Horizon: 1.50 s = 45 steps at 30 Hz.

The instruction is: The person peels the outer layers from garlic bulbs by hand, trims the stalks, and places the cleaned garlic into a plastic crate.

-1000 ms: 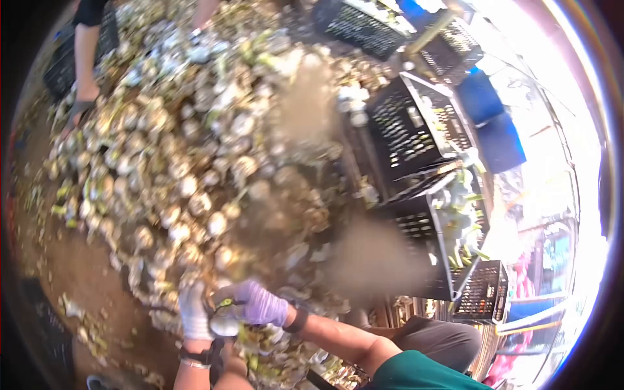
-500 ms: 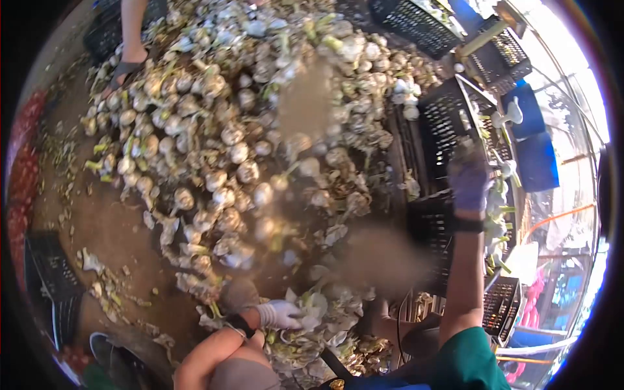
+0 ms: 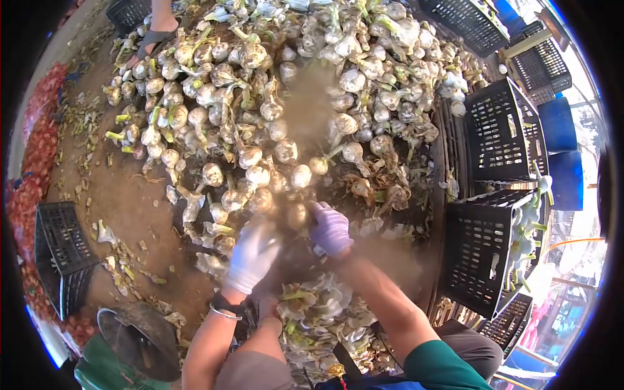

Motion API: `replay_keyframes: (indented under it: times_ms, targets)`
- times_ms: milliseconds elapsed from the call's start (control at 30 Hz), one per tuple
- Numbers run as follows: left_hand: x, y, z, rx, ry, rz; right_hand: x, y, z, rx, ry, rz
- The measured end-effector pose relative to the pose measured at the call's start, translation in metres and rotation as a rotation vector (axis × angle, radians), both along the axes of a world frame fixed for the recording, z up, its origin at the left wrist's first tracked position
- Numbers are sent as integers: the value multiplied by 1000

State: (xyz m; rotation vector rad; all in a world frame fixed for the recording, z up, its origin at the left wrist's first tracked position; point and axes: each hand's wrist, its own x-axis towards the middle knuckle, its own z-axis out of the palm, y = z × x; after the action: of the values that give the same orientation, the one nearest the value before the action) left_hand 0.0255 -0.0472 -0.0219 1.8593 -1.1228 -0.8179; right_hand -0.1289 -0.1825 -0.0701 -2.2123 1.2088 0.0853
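Whole garlic bulbs (image 3: 258, 175), many with stalks and dirt on them, lie heaped on the ground in front of me. My left hand (image 3: 252, 259), in a white glove, is at the near edge of the heap. It is blurred, but its thumb and fingers look apart, and I see nothing in them. My right hand (image 3: 331, 229), in a purple glove with dirty fingertips, is just right of a single garlic bulb (image 3: 297, 216). A smear on the lens hides whether it touches that bulb. Between my legs lies a pile of papery trimmings (image 3: 318, 309).
Black perforated crates (image 3: 481, 250) line the right side, the nearest with pale stalked bulbs showing. Blue barrels (image 3: 563, 179) are behind them. At left are another black crate (image 3: 64, 250), a dark bucket (image 3: 140, 341) and red net sacks (image 3: 38, 146). Another person's sandalled foot (image 3: 155, 40) is at the far left.
My right hand has come from the crates at right to the near edge of the heap. My left hand has risen from the trimmings, forward and left. The view has shifted too.
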Motion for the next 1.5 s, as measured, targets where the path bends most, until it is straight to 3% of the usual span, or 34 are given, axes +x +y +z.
replay_keyframes:
  times_ms: [100, 167, 233, 333, 367, 433, 467, 500, 567, 600, 667, 700, 733, 833, 867, 933, 1100, 1200, 1300, 1400, 1433, 1500]
  targets:
    - [-4, -15, -1, -11, -20, -2, 0, 5, 38, -40, -234, 115]
    - [-4, -27, 5, -51, 168, -62, 4, 9, 56, -54, -274, 129]
    - [0, -27, 11, -8, 239, -40, 4, 8, 61, -13, -529, 59]
    - [-2, -21, 28, -62, -184, -159, -8, 2, 51, 152, -600, -2]
    - [-2, -17, 30, -59, -186, -158, -15, -1, 38, 219, -659, -23]
    - [-1, -13, 37, -52, -403, -164, -32, -13, 20, -32, -658, -59]
    - [4, -10, 42, -77, -380, -138, -47, -22, 6, 6, -442, -150]
    - [7, -7, 47, -24, -180, -93, -55, -28, 14, -211, -244, -56]
    - [11, 1, 16, -33, 493, 153, -47, -31, 64, -138, 140, 76]
    - [11, -3, 25, 1, 827, 266, -47, -22, 56, -136, 137, 76]
    - [5, -3, 25, 43, 866, 274, -44, 3, 36, 513, -676, -486]
    - [1, -4, 25, 83, 904, 279, -30, 5, 75, 922, -678, -619]
    - [-5, -3, 19, 4, 793, 219, -21, 9, 82, 969, -686, -625]
    - [-16, 3, 5, -86, 66, -8, 8, 26, 77, 1066, -777, -780]
    - [-17, 3, 11, -81, 65, -9, 13, 28, 89, 1160, -914, -731]
    - [-16, 0, 27, -89, -237, -125, 17, 32, 84, 1164, -956, -759]
    - [-16, 5, 17, -222, -416, -234, 16, 28, 96, 1130, -865, -775]
    - [-17, 5, 18, -259, -509, -249, 13, 29, 96, 1169, -940, -776]
    - [-17, 5, 20, -301, -408, -176, 10, 27, 96, 1203, -907, -788]
    - [-17, 1, 23, -175, 13, 68, 3, 26, 88, 1282, -932, -741]
    - [-15, 3, 10, -174, 12, 69, 3, 25, 92, 1284, -931, -741]
    - [-8, 10, -7, 53, 778, 298, 4, 23, 101, 1155, -893, -628]
